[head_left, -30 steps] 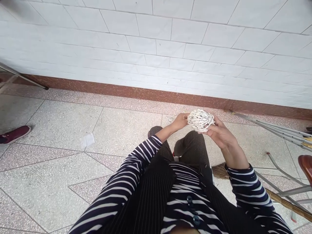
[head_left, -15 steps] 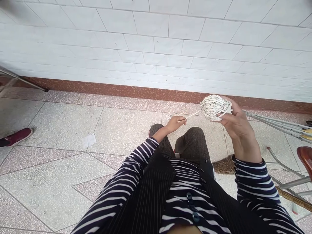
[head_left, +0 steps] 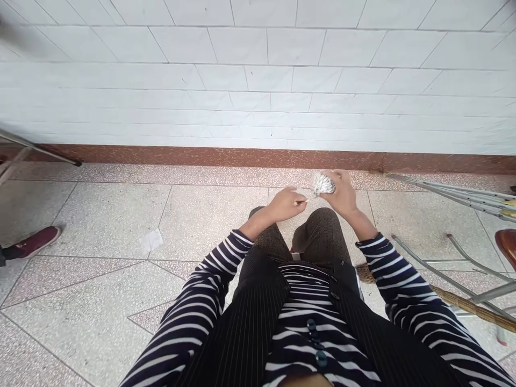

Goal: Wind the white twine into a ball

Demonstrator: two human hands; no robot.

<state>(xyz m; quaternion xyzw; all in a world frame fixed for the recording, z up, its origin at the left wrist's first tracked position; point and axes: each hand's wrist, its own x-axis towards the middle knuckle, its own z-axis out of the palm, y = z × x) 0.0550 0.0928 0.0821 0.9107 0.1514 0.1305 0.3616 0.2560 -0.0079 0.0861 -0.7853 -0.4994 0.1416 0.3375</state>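
Note:
A ball of white cord (head_left: 323,184) with dark flecks is gripped in my right hand (head_left: 342,194), out in front of my knees. My fingers curl round its right side, and its left side is blurred. Just left of it, my left hand (head_left: 285,205) is closed in a pinch. A short bit of pale cord shows at the fingertips, pointing toward the ball. The hands are close together but not touching.
A tiled wall (head_left: 250,102) rises ahead. Metal crutches (head_left: 455,192), a chair's tubular legs (head_left: 475,258) and a broom (head_left: 467,306) are on the right. At left lie a scrap of paper (head_left: 152,241) and another person's shoe (head_left: 38,243).
My right hand has brought the cord ball down and left, nearer my left hand. The stretch of cord between them is shorter. My view has tilted up slightly.

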